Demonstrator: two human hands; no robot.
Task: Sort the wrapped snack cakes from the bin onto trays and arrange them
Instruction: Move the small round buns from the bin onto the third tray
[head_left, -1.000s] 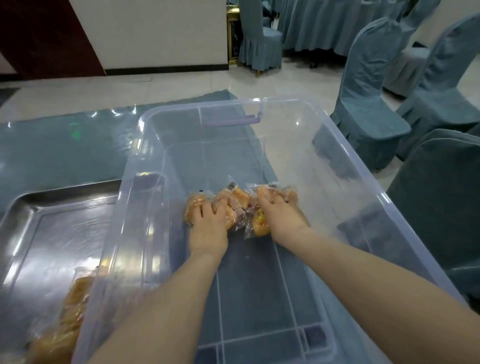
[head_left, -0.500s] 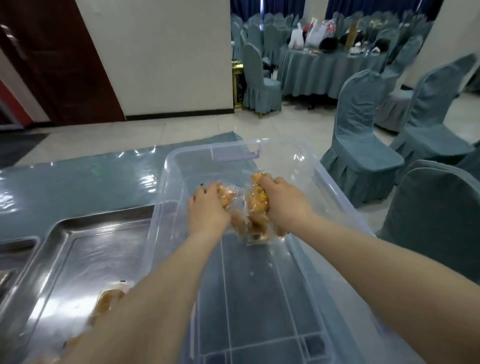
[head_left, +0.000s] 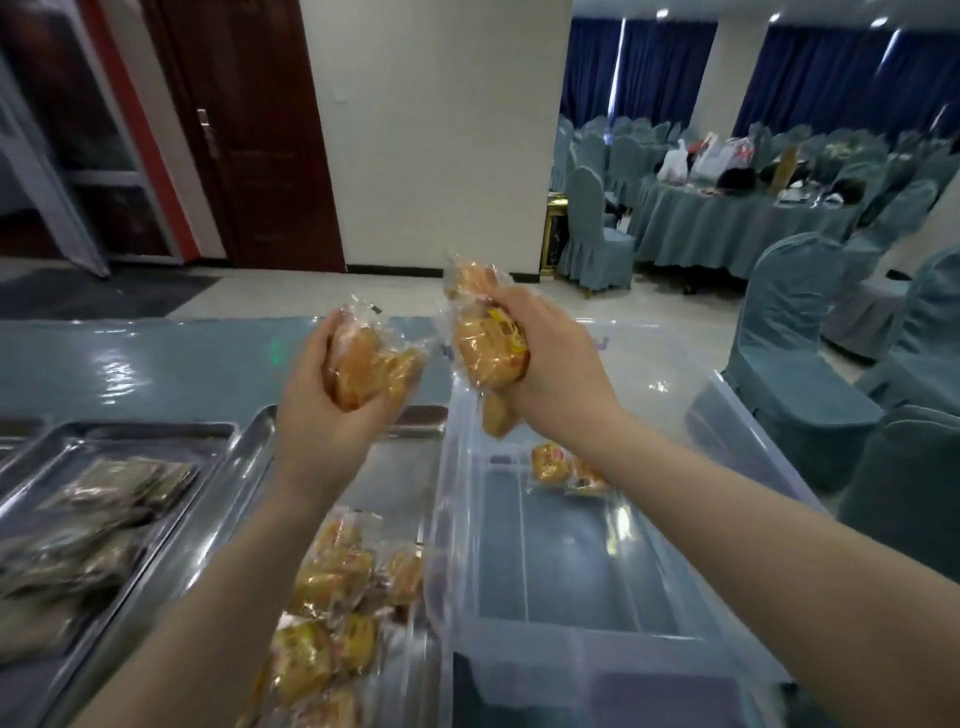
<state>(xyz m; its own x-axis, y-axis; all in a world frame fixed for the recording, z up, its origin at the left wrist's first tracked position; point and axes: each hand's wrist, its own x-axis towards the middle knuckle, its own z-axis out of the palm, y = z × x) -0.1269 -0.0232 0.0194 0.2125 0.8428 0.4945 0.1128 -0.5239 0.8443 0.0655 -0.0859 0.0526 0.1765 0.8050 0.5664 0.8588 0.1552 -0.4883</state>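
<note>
Banquet-room table, teal cover: my left hand (head_left: 317, 415) and right hand (head_left: 550, 364) each clutch golden clear-wrapped snack cakes (head_left: 488, 353) above the clear plastic bin (head_left: 571, 571). Transfer step; next, lower them onto the steel tray (head_left: 249, 467).

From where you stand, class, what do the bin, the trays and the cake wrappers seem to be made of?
Bin: clear, glossy, probably plastic; the tablecloth shows through it.
Trays: shiny metal, perhaps stainless steel; they mirror the light.
Cake wrappers: thin clear film, crinkled, with glints.
</note>
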